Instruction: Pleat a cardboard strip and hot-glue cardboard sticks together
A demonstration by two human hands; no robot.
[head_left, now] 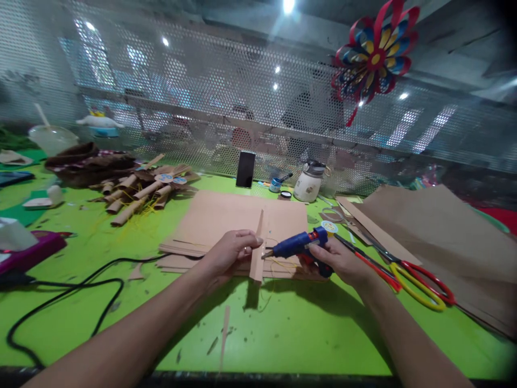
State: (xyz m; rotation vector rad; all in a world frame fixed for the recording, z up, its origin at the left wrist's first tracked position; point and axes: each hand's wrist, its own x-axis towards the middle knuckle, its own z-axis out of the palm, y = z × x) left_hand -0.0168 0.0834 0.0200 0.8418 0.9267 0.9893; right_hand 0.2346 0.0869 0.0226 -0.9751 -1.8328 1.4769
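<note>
My left hand [230,252] pinches a narrow brown cardboard strip [257,253] and holds it upright over a stack of cardboard sheets [226,218]. My right hand [341,261] grips a blue hot glue gun [301,245], fingers wrapped round its handle. The gun's nozzle points left and touches or nearly touches the strip's right edge. Both hands hover just above the green table [291,323].
Red-and-yellow scissors [416,280] lie right of my right hand. Large brown paper sheets [436,231] cover the right side. A black cable [81,291] loops at left. Rolled cardboard tubes [137,194], a phone [245,168], a white jar [308,183] and a paper pinwheel [374,56] sit behind.
</note>
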